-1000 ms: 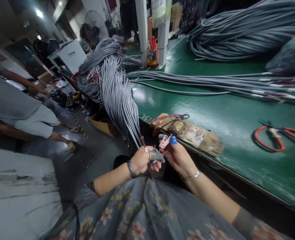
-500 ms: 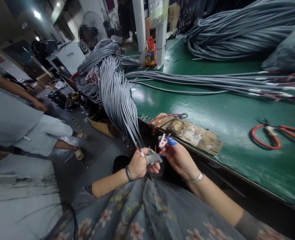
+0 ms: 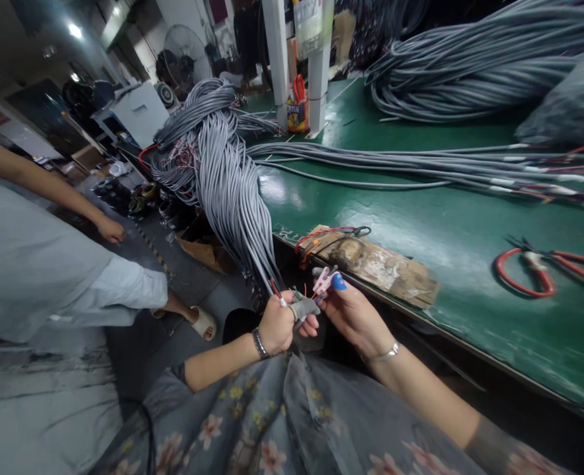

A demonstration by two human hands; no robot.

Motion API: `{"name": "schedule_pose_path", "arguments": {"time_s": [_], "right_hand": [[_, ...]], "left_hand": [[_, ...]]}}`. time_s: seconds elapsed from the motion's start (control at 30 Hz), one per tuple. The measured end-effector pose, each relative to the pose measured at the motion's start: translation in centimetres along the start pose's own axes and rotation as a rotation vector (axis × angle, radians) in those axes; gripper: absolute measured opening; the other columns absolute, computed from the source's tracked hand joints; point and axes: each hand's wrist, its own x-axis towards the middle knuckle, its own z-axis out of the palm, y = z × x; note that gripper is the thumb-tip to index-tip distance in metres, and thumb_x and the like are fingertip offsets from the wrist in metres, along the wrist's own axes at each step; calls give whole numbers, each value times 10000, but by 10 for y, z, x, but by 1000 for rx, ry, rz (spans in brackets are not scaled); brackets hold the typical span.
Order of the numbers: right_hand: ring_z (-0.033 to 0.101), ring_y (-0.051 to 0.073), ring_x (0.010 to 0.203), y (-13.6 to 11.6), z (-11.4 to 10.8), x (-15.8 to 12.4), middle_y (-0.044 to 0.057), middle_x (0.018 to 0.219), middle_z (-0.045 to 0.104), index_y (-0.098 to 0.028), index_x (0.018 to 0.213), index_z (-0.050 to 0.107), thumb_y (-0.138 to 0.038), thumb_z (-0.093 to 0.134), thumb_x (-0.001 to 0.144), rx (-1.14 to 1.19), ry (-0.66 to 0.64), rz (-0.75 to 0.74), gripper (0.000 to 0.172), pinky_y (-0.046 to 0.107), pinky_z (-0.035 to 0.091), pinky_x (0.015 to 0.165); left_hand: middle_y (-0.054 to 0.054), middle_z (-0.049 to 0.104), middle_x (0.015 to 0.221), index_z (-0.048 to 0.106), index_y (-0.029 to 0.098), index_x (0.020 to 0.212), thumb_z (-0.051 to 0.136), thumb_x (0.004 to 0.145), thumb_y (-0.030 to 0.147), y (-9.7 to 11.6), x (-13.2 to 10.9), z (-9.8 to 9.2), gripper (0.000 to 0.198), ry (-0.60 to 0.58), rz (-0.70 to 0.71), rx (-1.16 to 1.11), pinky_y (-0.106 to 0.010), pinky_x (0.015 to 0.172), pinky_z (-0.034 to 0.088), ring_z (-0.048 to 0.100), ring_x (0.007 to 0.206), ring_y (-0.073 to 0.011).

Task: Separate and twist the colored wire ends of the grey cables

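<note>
Head view: left hand (image 3: 278, 324) closed round the grey cable end (image 3: 305, 307), right hand (image 3: 355, 316) pinching a small pink tool (image 3: 323, 280) at its coloured wires. Both sit over the lap just under the green table (image 3: 420, 218) edge, wooden block (image 3: 378, 264) right beyond the right hand, hanging cable bundle (image 3: 232, 191) dropping onto the left. Open room only left of the left hand over the floor, and far right across bare table toward the red-handled cutters (image 3: 522, 280). Versus half a second ago, hands and cable barely shifted and the passer-by (image 3: 49, 264) has stepped nearer the left hand.
</note>
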Motion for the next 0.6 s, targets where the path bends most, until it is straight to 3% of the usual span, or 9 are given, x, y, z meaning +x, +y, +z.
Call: {"name": "schedule_pose_path", "arguments": {"time_s": [0.23, 0.33, 0.4, 0.5, 0.6], "right_hand": [[541, 147, 611, -2, -1, -5, 11, 692, 641, -222, 744, 708, -651, 779, 593, -54, -65, 26, 460, 274, 475, 570], [544, 159, 610, -4, -5, -13, 26, 689, 637, -208, 762, 706, -710, 745, 577, -182, -171, 54, 536, 295, 474, 578], [522, 142, 590, -4, -7, -19, 10, 654, 620, -197, 727, 691, -650, 792, 568, -316, -184, 14, 490, 283, 458, 583], [511, 128, 569, -4, -6, -26, -8, 621, 619, -194, 687, 666, -572, 809, 611, -501, -164, -62, 411, 279, 448, 595], [536, 144, 547, -4, -3, -28, 2, 610, 641, -200, 681, 652, -591, 762, 655, -611, -239, -53, 408, 299, 462, 585]], "left_hand": [[-3, 590, 475, 551, 145, 622, 777, 525, 532, -9, 0, -7, 459, -29, 20, 57, -187, 348, 337, 520, 348, -100], [-7, 600, 482, 553, 146, 633, 769, 551, 545, -17, 0, -14, 461, -53, 38, 102, -187, 363, 366, 544, 364, -107], [-9, 604, 485, 565, 144, 643, 771, 557, 542, -20, 0, -17, 457, -69, 39, 143, -185, 375, 383, 560, 382, -112], [-15, 607, 481, 564, 142, 612, 796, 544, 509, -20, 0, -19, 439, -145, -7, 240, -190, 396, 409, 569, 398, -114], [-23, 604, 470, 550, 142, 562, 814, 533, 477, -17, 0, -18, 428, -257, -78, 336, -194, 405, 419, 563, 397, -110]]}}
